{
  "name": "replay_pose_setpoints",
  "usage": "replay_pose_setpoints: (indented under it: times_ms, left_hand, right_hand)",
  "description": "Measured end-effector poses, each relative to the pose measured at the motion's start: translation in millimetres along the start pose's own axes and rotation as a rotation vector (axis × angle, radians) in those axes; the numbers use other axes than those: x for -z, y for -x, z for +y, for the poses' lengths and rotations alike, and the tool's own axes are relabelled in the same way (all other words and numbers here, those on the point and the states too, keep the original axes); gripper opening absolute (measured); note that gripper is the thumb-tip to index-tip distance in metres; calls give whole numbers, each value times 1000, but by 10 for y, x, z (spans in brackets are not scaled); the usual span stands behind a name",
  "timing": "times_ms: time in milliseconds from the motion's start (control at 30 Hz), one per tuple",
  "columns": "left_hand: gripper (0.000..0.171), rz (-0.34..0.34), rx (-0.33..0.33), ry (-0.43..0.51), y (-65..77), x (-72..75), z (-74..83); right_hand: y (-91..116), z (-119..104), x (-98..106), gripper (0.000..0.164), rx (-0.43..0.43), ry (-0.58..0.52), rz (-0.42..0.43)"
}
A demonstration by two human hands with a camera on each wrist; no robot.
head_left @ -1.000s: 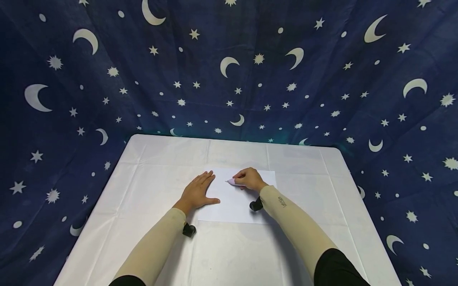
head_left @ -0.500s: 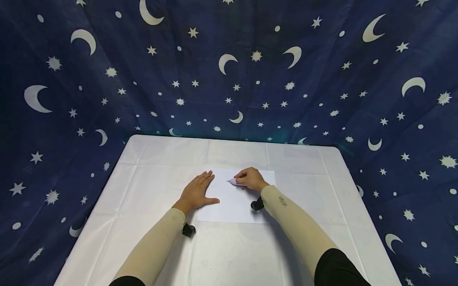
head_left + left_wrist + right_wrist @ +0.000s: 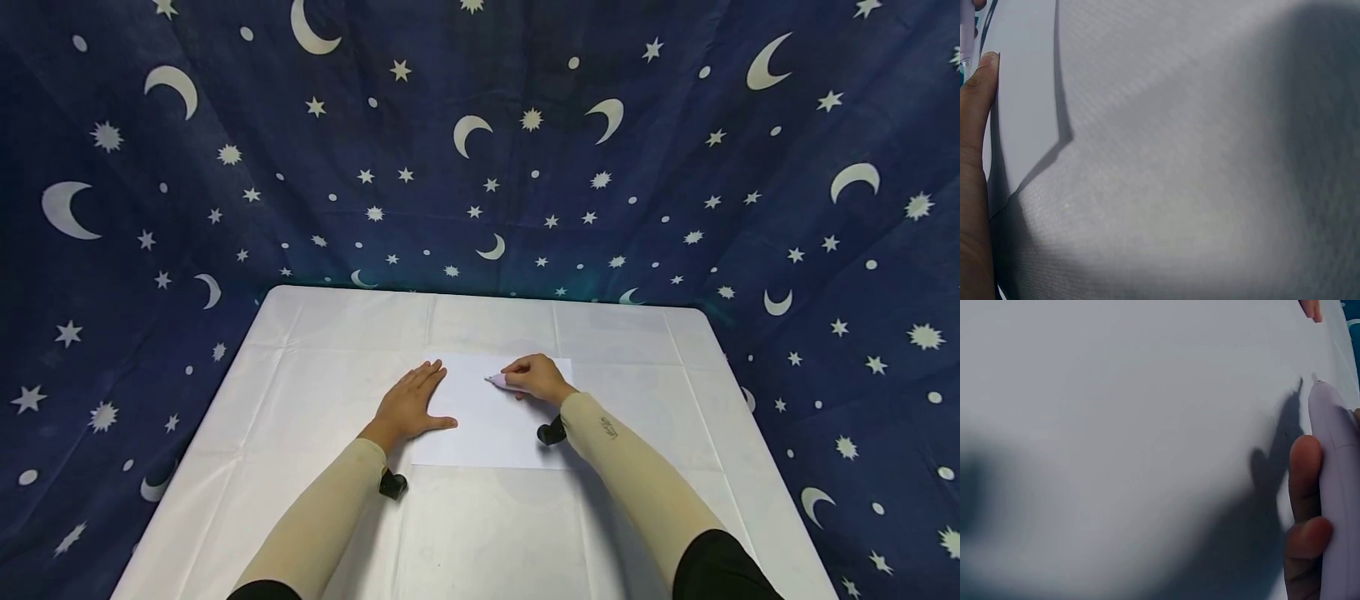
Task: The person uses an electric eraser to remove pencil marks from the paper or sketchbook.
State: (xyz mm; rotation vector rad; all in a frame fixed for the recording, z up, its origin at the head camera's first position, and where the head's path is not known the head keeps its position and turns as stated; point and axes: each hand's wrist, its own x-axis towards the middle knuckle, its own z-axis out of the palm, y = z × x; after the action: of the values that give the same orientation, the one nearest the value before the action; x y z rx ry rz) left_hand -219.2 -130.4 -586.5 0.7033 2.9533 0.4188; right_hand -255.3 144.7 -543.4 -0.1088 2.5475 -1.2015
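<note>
A sheet of white paper (image 3: 480, 437) lies in the middle of the table. My left hand (image 3: 408, 404) rests over its left edge, fingers straight and thumb spread out across the sheet. In the left wrist view the thumb (image 3: 977, 103) overlaps the paper (image 3: 1027, 75) near its corner. Over the sheet's upper right part, my right hand (image 3: 538, 379) grips a thick, lilac pen-shaped tool (image 3: 1338, 481) with a thin pale tip. That tip points left, close over the paper. Curled fingertips (image 3: 1305, 464) press the tool's side in the right wrist view. No marks show on the sheet.
A white cloth with fold creases covers the table (image 3: 322, 375). Behind and beside it hangs a dark blue curtain (image 3: 420, 142) printed with moons and stars. Small black wrist cameras (image 3: 393, 484) sit under both wrists.
My right hand has shifted slightly to the right with the lilac tool, tip still pointing left. The left hand keeps its place on the paper.
</note>
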Motion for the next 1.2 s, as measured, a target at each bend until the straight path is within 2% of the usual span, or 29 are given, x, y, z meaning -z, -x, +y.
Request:
replay_pose_setpoints:
  times_ms: [200, 467, 567, 733, 967, 1200]
  left_hand:
    - [106, -24, 22, -4, -25, -19, 25]
    - [107, -8, 17, -34, -65, -24, 4]
    - [107, -2, 13, -29, -73, -15, 5]
    - [108, -12, 14, -28, -73, 0, 12]
    - [108, -18, 20, -30, -58, -5, -1]
    - [106, -9, 14, 0, -33, -17, 2]
  right_hand:
    - [76, 137, 102, 27, -15, -144, 48]
    - [314, 385, 377, 40, -50, -59, 187]
    - [411, 504, 462, 42, -66, -45, 275]
    - [582, 664, 516, 39, -114, -18, 492]
    - [746, 841, 403, 34, -132, -74, 752]
    - [795, 932, 289, 35, -160, -120, 920]
